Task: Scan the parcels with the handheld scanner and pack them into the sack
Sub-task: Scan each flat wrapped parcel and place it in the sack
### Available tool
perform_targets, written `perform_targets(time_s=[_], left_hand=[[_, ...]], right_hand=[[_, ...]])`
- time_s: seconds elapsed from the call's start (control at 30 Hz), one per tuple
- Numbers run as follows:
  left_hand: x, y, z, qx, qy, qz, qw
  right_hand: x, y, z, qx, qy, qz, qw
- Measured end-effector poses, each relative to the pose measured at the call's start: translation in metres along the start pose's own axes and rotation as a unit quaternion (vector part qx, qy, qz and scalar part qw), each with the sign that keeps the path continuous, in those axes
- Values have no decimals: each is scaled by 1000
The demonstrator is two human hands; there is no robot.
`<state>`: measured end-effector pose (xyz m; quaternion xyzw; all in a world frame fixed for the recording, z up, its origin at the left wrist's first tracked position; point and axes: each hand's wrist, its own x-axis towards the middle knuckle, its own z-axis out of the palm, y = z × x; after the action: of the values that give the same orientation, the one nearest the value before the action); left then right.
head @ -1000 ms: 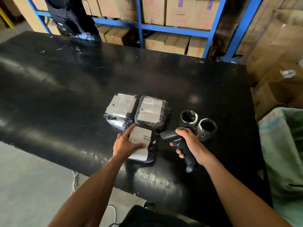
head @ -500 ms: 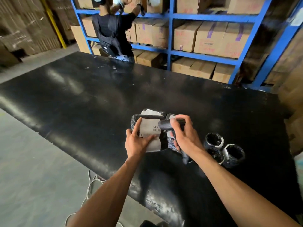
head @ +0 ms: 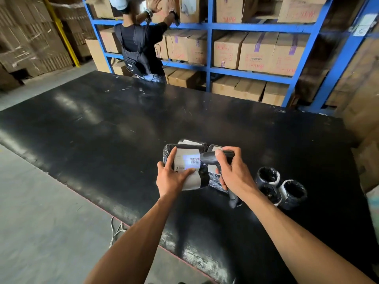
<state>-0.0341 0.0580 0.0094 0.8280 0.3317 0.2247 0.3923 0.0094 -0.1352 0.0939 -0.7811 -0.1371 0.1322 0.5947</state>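
Note:
A black plastic-wrapped parcel (head: 187,160) with a white label is held tilted up off the black table (head: 102,130) by my left hand (head: 171,178). My right hand (head: 233,173) grips a dark handheld scanner (head: 211,156) whose nose points at the label; a bluish light patch falls on the barcode. Behind the held parcel, further wrapped parcels (head: 213,149) lie on the table, mostly hidden. The sack is only a pale sliver (head: 374,201) at the right edge.
Three black-wrapped round parcels (head: 281,188) sit right of my right hand. Another person (head: 139,44) stands beyond the table at blue shelving (head: 209,48) full of cartons. Stacked cartons line the right side. A cable (head: 117,230) lies on the floor near the table's front edge.
My left hand has lifted the labelled parcel off the table and tilted it up. My right hand has swung the scanner left onto the label. The view has tipped upward.

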Motion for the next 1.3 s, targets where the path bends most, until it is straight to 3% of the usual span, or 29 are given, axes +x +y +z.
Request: perform_targets(time_s=[0.23, 0.37, 0.47, 0.7, 1.0, 1.1, 1.2, 1.3], left_hand=[[1, -9, -4, -11, 6, 11, 1000], [-2, -10, 1, -29, 4, 13, 999], [-7, -6, 9, -38, -4, 14, 999], [-22, 2, 31, -65, -49, 29, 996], [-54, 14, 48, -85, -121, 24, 989], [-60, 19, 54, -85, -133, 28, 987], [-64, 27, 66, -94, -143, 25, 985], [-71, 39, 84, -127, -174, 18, 976]], right_hand=[[-4, 28, -8, 29, -19, 49, 998], [-14, 76, -23, -124, -14, 93, 988], [-25, 111, -31, -279, -5, 144, 950], [-50, 173, -39, -257, 39, 271, 927], [-75, 205, -40, -238, 20, 313, 919], [-78, 200, -47, -222, -1, 307, 926], [-76, 181, -65, -282, -21, 292, 914], [-67, 162, -91, -187, 67, 215, 956]])
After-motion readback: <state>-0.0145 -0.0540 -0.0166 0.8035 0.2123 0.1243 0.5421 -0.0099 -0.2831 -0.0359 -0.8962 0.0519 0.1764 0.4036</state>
